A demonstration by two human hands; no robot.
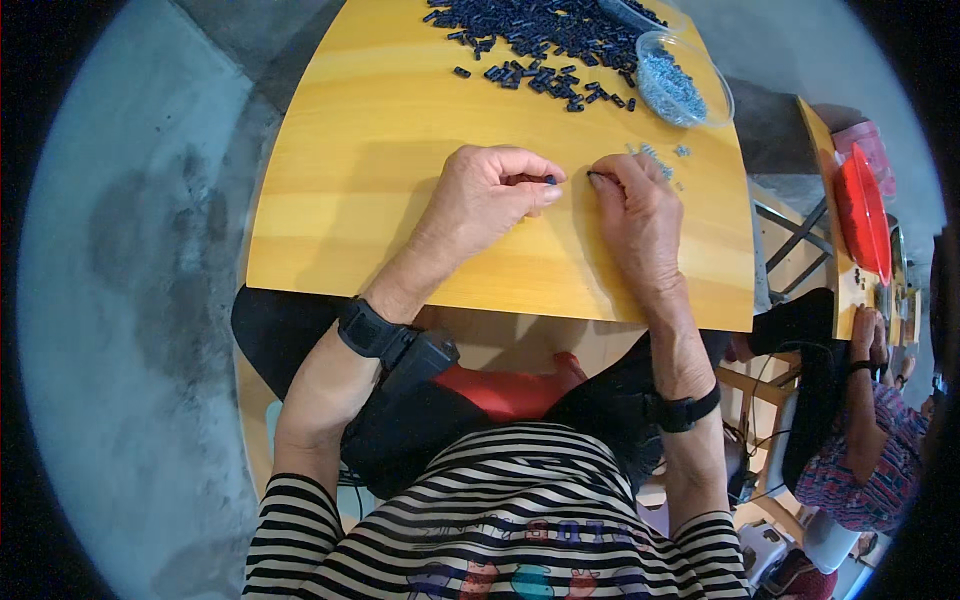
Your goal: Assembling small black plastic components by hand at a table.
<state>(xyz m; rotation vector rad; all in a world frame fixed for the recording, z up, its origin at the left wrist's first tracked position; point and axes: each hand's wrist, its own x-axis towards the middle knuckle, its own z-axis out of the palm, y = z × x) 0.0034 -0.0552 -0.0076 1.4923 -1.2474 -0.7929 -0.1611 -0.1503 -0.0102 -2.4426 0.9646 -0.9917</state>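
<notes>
Fingertips (548,197) of the left hand (480,200) are clamped on a dark piece (551,181) at mid-frame, over the table (350,230). Just to its right, the right hand (640,205) pinches a dark bit (593,174), too small to identify. The two hands are near each other but apart, with bare wood showing between them.

Loose blue bits (683,151) lie just beyond the right hand; the heap (540,35) of dark pieces spreads across the top of the frame, and a tub (731,100) of blue bits stands at upper right.

The step in hand looks like fingertip handling of small parts. The next move probably calls for steady pinches and careful lining-up.
</notes>
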